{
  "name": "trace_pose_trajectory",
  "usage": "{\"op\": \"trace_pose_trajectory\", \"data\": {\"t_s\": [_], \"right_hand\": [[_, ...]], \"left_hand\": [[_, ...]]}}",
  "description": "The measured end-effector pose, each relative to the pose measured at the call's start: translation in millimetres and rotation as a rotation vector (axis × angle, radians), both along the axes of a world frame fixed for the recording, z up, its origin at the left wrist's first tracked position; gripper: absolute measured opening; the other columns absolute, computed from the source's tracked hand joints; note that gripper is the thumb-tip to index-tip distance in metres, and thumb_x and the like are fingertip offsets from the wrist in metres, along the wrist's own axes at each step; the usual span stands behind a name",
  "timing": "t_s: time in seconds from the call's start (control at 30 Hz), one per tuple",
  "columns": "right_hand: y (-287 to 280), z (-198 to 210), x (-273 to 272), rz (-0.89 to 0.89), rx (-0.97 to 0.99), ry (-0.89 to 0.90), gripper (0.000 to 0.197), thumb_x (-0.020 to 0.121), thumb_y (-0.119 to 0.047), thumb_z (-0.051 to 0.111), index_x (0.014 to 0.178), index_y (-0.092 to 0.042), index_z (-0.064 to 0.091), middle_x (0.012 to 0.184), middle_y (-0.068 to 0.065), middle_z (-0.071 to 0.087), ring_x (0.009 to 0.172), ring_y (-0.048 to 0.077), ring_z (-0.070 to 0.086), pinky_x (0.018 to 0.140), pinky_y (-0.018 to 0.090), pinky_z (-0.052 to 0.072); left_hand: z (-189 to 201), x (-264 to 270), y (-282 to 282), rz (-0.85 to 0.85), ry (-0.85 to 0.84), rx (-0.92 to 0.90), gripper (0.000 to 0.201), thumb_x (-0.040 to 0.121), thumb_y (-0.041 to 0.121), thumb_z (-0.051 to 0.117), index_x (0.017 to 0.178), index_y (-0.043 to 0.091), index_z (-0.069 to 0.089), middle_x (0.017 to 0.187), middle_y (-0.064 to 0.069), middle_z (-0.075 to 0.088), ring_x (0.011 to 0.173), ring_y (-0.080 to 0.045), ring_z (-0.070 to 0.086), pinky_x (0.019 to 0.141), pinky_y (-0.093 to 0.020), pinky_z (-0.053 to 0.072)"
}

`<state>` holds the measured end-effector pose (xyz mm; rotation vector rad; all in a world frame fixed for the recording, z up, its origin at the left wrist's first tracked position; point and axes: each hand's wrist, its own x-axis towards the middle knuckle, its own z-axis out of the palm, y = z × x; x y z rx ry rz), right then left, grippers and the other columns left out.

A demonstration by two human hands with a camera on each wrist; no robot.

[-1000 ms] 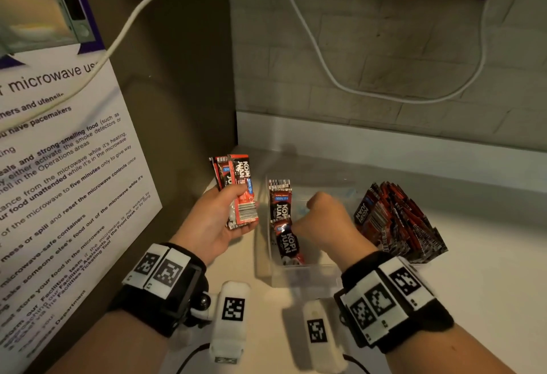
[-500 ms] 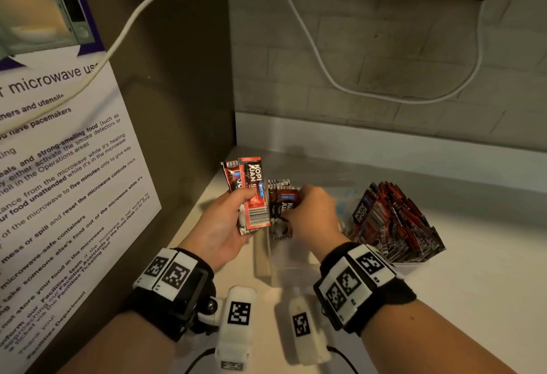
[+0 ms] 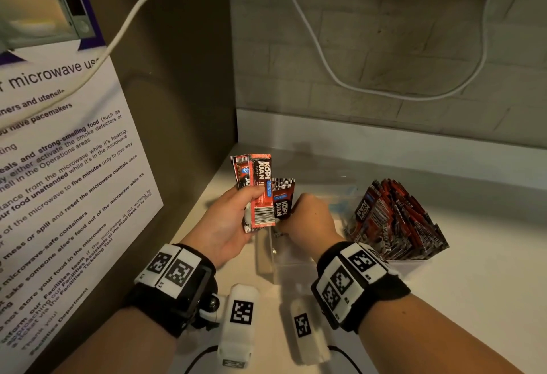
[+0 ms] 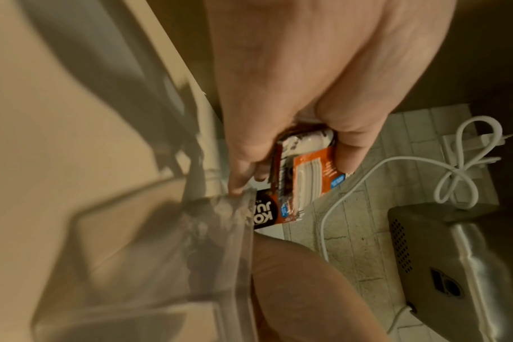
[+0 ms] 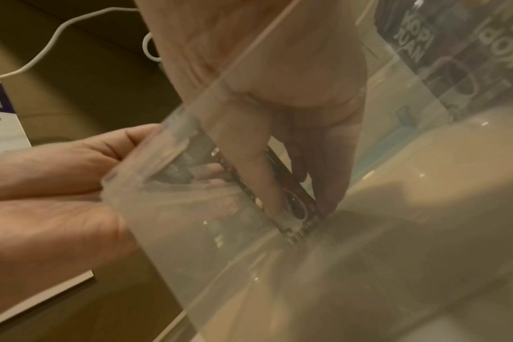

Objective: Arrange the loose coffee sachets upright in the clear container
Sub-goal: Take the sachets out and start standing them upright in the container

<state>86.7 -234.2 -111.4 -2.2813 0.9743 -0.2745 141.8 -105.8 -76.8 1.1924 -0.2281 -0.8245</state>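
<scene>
On the white counter (image 3: 444, 299) we see the clear container (image 3: 284, 267) beside a full stack of sachets (image 3: 393, 222), our left hand (image 3: 228, 222) clamped on 2 upright red sachets (image 3: 260, 193) above its left wall, our right hand (image 3: 310, 219) pinching 1 dark sachet (image 3: 282, 199) upright inside it.

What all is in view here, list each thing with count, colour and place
held sachets: a few, red and black, fanned in the left hand
sachet: one, black and red, upright in the right hand at the container's left end
container: one, clear, on the counter between the hands
packed sachets: many, red and black, right of the container
counter: one, white, below
poster: one, white, left wall
cable: one, white, back wall
left hand: grips held sachets
right hand: pinches sachet
</scene>
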Motion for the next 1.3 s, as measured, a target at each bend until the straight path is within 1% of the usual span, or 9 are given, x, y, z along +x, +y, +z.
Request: {"op": "trace_pose_trajectory", "data": {"t_s": [0.17, 0.27, 0.33, 0.4, 0.5, 0.63, 0.97, 1.17, 1.3], "right_hand": [[2.2, 4.9, -3.5, 0.003, -0.002, 0.045, 0.025, 0.075, -0.023, 0.075, 0.081, -0.014, 0.053, 0.084, 0.003, 0.055, 0.074, 0.020, 0.054, 0.060, 0.026, 0.040], [3.1, 14.9, -9.9, 0.014, -0.004, 0.071, 0.034, 0.073, -0.025, 0.078, 0.073, -0.014, 0.046, 0.082, 0.001, 0.052, 0.075, 0.019, 0.052, 0.051, 0.024, 0.036], [3.8, 26.6, -15.9, 0.013, -0.020, 0.075, 0.034, 0.073, -0.025, 0.078, 0.083, -0.014, 0.048, 0.081, -0.002, 0.048, 0.078, 0.018, 0.050, 0.050, 0.024, 0.034], [5.3, 38.4, -22.0, -0.009, -0.030, -0.019, 0.030, 0.076, -0.021, 0.074, 0.095, -0.012, 0.052, 0.082, -0.002, 0.048, 0.079, 0.019, 0.050, 0.056, 0.027, 0.037], [10.8, 53.9, -26.9, 0.028, 0.143, -0.318, 0.015, 0.078, -0.017, 0.068, 0.083, -0.008, 0.057, 0.073, 0.002, 0.057, 0.067, 0.022, 0.054, 0.058, 0.032, 0.044], [19.3, 70.5, -33.9, 0.093, 0.521, -0.457, 0.012, 0.086, -0.014, 0.063, 0.086, -0.002, 0.060, 0.066, 0.006, 0.056, 0.047, 0.016, 0.048, 0.043, 0.025, 0.037], [14.0, 69.6, -43.7, 0.133, 0.698, -0.529, 0.010, 0.089, 0.000, 0.058, 0.089, -0.006, 0.066, 0.062, 0.003, 0.060, 0.042, 0.009, 0.045, 0.042, 0.021, 0.038], [18.8, 68.1, -45.1, 0.244, 0.897, -0.445, 0.024, 0.094, 0.001, 0.043, 0.097, -0.005, 0.066, 0.062, 0.005, 0.057, 0.044, 0.010, 0.043, 0.043, 0.020, 0.035], [17.3, 73.1, -46.4, 0.150, 0.770, -0.469, 0.023, 0.095, -0.017, 0.050, 0.085, -0.006, 0.067, 0.065, 0.005, 0.060, 0.043, 0.009, 0.050, 0.039, 0.016, 0.035]], "left_hand": [[-0.9, 3.9, 4.1, 0.005, 0.000, -0.030, 0.030, 0.095, 0.019, 0.053, 0.123, 0.013, 0.061, 0.104, -0.008, 0.073, 0.081, -0.015, 0.071, 0.067, -0.028, 0.052], [1.2, 6.2, 5.1, 0.032, -0.020, -0.035, 0.028, 0.095, 0.021, 0.054, 0.120, 0.013, 0.063, 0.093, -0.004, 0.074, 0.071, -0.011, 0.071, 0.062, -0.026, 0.051], [3.6, 8.8, 4.5, 0.062, -0.048, -0.033, 0.021, 0.094, 0.020, 0.055, 0.111, 0.013, 0.065, 0.085, -0.002, 0.074, 0.067, -0.010, 0.070, 0.065, -0.028, 0.050], [6.3, 10.3, 3.4, 0.077, -0.062, -0.036, 0.011, 0.094, 0.016, 0.056, 0.101, 0.014, 0.065, 0.074, 0.001, 0.072, 0.061, -0.010, 0.068, 0.062, -0.028, 0.051], [9.4, 6.7, -0.6, 0.034, -0.101, -0.036, 0.014, 0.088, 0.013, 0.063, 0.101, 0.012, 0.067, 0.079, -0.004, 0.074, 0.066, -0.015, 0.071, 0.056, -0.027, 0.054], [9.5, -1.8, -6.3, -0.012, -0.192, -0.002, 0.018, 0.083, 0.012, 0.067, 0.101, 0.015, 0.068, 0.087, -0.007, 0.075, 0.074, -0.020, 0.072, 0.061, -0.031, 0.056], [11.2, -0.5, -1.8, -0.057, -0.119, -0.073, 0.043, 0.072, 0.028, 0.068, 0.112, 0.012, 0.066, 0.103, -0.014, 0.073, 0.087, -0.026, 0.070, 0.083, -0.042, 0.055], [16.1, -0.6, -7.9, -0.022, -0.083, -0.134, 0.017, 0.072, 0.018, 0.068, 0.087, 0.014, 0.074, 0.089, -0.010, 0.073, 0.067, -0.019, 0.069, 0.051, -0.025, 0.053], [16.1, -1.0, -10.4, 0.084, -0.153, -0.065, 0.026, 0.078, 0.006, 0.071, 0.103, 0.008, 0.067, 0.084, -0.008, 0.073, 0.067, -0.017, 0.070, 0.050, -0.023, 0.051]]}}
